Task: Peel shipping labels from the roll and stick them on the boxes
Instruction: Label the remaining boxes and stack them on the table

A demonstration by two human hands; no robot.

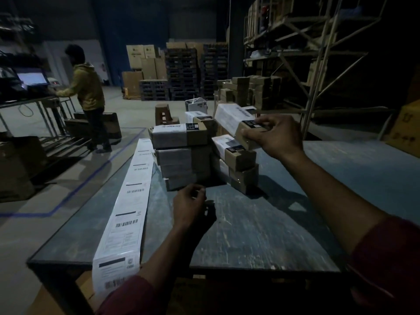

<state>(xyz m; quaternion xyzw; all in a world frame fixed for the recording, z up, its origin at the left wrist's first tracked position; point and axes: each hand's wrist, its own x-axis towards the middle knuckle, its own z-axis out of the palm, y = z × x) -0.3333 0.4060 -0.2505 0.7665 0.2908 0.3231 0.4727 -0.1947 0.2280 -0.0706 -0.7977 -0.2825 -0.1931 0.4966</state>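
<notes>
Right hand (276, 135) gripping labelled box (236, 122) above the stacks (181, 155); left hand (189, 206) loosely curled, empty, nearer label strip (134, 196), running lengthwise along tabletop (261, 223) to its left.

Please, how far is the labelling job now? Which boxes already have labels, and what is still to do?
Done: several stacked boxes show white labels. In hand: the right hand holds a labelled box above the right stack. The left hand hangs over the table, fingers loosely curled, holding nothing visible. Left: the label strip still carries many labels. The lower boxes are too dark to judge.
</notes>
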